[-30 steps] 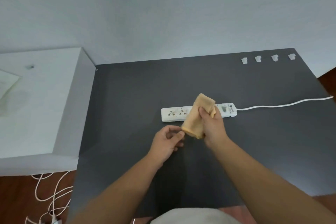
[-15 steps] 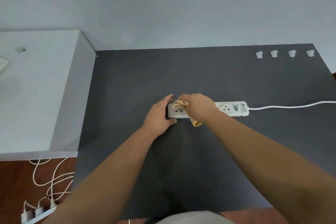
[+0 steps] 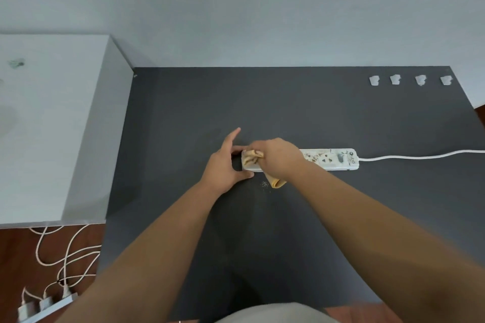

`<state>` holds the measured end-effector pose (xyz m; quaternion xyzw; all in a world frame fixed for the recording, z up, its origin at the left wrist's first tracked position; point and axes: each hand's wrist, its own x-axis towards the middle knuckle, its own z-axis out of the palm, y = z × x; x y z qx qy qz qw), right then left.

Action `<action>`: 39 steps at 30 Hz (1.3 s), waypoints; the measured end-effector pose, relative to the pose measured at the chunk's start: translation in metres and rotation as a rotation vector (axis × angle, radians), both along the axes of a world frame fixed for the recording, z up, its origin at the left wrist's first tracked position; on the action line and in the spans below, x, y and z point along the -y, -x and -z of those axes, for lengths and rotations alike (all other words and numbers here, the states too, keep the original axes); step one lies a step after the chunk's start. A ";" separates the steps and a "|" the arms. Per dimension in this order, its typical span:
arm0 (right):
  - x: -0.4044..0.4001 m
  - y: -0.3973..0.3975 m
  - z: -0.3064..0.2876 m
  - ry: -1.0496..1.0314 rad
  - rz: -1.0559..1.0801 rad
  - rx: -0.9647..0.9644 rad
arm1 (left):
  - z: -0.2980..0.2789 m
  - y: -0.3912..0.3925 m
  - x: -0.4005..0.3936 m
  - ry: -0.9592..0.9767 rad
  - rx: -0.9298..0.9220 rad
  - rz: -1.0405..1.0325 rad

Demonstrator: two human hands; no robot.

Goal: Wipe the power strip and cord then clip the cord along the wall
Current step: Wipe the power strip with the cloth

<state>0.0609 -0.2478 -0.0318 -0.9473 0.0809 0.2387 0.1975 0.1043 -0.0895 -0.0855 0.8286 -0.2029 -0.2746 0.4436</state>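
A white power strip [image 3: 332,159] lies flat on the dark grey table [image 3: 183,113], speckled with brown crumbs. Its white cord [image 3: 420,156] runs off to the right edge. My right hand [image 3: 275,158] presses a folded tan cloth [image 3: 275,182] onto the strip's left part. My left hand [image 3: 225,165] braces the strip's left end, thumb and fingers around it, index finger raised. Several white cord clips [image 3: 395,79] sit in a row at the table's far right, near the wall.
A white cabinet [image 3: 52,126] stands to the left of the table, higher than it. On the wooden floor at the lower left lie tangled white cables [image 3: 68,257] and another power strip [image 3: 44,307] with plugs. A few crumbs [image 3: 264,185] lie on the table beside the cloth.
My right hand lowered the cloth onto the strip and is rubbing near its left end. My left hand moved up from the table to hold the strip's left end.
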 end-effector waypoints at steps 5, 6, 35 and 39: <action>0.021 0.014 -0.011 -0.036 0.074 0.020 | 0.001 -0.001 -0.001 -0.023 -0.020 0.003; 0.028 0.015 -0.011 -0.046 0.180 0.061 | 0.002 -0.002 -0.001 -0.027 -0.022 0.003; 0.031 0.061 0.007 0.007 0.316 0.102 | 0.004 0.001 0.001 -0.083 0.116 0.040; 0.033 0.050 0.004 -0.041 0.363 0.211 | 0.003 0.000 0.001 -0.076 0.113 0.051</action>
